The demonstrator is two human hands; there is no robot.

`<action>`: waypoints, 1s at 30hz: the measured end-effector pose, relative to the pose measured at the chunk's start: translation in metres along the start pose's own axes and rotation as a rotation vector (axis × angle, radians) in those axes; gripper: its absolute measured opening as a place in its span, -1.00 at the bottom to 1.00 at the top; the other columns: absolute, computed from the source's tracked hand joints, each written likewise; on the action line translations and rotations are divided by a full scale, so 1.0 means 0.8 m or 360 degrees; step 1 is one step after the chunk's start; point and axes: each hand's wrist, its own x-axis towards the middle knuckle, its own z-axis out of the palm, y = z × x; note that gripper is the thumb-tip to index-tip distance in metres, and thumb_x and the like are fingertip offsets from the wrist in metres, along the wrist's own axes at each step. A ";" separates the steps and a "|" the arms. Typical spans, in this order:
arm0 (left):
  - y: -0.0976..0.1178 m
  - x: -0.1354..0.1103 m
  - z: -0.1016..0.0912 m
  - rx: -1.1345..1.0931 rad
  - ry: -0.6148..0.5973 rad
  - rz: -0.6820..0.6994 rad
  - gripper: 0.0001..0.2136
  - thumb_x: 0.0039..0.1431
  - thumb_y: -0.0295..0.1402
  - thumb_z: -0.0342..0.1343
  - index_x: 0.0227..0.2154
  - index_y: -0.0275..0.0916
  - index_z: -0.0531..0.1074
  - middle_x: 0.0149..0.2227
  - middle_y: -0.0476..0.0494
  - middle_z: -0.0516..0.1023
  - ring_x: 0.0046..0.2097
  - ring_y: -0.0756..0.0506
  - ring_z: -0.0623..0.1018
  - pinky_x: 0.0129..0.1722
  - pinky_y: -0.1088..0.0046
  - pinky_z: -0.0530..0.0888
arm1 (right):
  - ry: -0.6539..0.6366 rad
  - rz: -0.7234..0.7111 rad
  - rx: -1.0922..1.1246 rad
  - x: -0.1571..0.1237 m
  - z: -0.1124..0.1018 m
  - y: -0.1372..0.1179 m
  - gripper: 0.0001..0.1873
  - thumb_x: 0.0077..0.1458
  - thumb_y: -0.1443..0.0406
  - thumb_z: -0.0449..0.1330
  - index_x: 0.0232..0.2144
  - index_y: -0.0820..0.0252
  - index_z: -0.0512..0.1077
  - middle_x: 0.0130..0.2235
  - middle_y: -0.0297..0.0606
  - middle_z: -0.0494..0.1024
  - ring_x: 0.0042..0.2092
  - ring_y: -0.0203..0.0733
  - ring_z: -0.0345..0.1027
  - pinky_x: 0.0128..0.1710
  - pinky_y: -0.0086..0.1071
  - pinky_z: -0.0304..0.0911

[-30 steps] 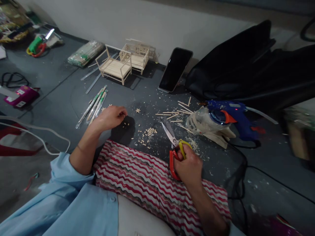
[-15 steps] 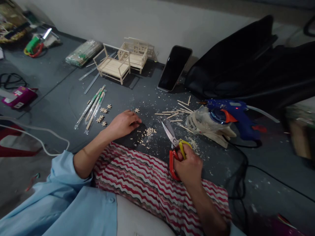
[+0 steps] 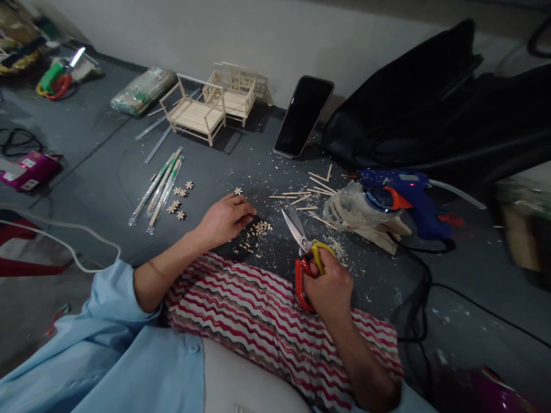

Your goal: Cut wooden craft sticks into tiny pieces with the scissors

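My right hand (image 3: 329, 287) grips the red and yellow handles of a pair of scissors (image 3: 301, 241), whose blades point up and to the left over the dark floor. My left hand (image 3: 226, 219) rests on the floor with its fingers curled in a pinch beside a small heap of short cut wooden bits (image 3: 258, 229). What the fingers pinch is too small to see. A little wooden flower shape (image 3: 238, 191) lies just above that hand, and several more flower shapes (image 3: 179, 201) lie to its left. A red and white zigzag cloth (image 3: 267, 327) covers my lap.
Two miniature stick-built benches (image 3: 196, 115) stand by the wall near a leaning black phone (image 3: 303, 115). A blue glue gun (image 3: 404, 195) rests on a plastic-wrapped bundle (image 3: 357, 209) at right, loose sticks (image 3: 305, 195) beside it. Wrapped sticks (image 3: 161, 183) lie left; a black bag (image 3: 430, 115) at back right.
My left hand has slid right from beside the flower shapes to the heap of cut bits, uncovering the flowers. The right hand with the scissors has stayed put.
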 end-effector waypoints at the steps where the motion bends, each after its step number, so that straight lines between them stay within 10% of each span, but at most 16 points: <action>1: 0.003 0.002 0.004 0.0010 0.0040 0.0035 -0.77 0.24 -0.42 -0.01 -0.15 -0.27 0.53 -0.23 -0.21 0.54 -0.19 -0.11 0.47 -0.13 0.33 0.41 | 0.0005 -0.0005 -0.0007 0.000 0.000 0.000 -0.88 -0.10 0.25 0.10 -0.43 0.12 0.37 -0.61 -0.45 0.25 -0.58 -0.30 0.09 -0.51 -0.42 0.02; 18: 0.019 0.008 0.011 0.0075 -0.0171 0.0138 -0.80 0.24 -0.41 -0.04 -0.33 -0.32 0.49 -0.26 -0.22 0.52 -0.21 -0.14 0.45 -0.17 0.30 0.37 | -0.0044 0.0009 -0.0025 0.002 -0.002 -0.005 -0.86 -0.09 0.23 0.09 -0.43 0.12 0.37 -0.61 -0.45 0.26 -0.56 -0.29 0.12 -0.51 -0.42 0.04; 30: 0.047 -0.004 0.007 -0.1982 0.0103 -0.0663 -0.70 -0.01 -0.16 0.29 -0.34 -0.30 0.52 -0.51 -0.01 0.46 -0.48 0.06 0.41 -0.44 0.54 0.36 | 0.0083 -0.0305 -0.0268 -0.007 -0.004 -0.012 -0.90 -0.06 0.25 0.09 -0.50 0.09 0.20 -0.59 -0.45 0.23 -0.56 -0.30 0.09 -0.51 -0.42 -0.01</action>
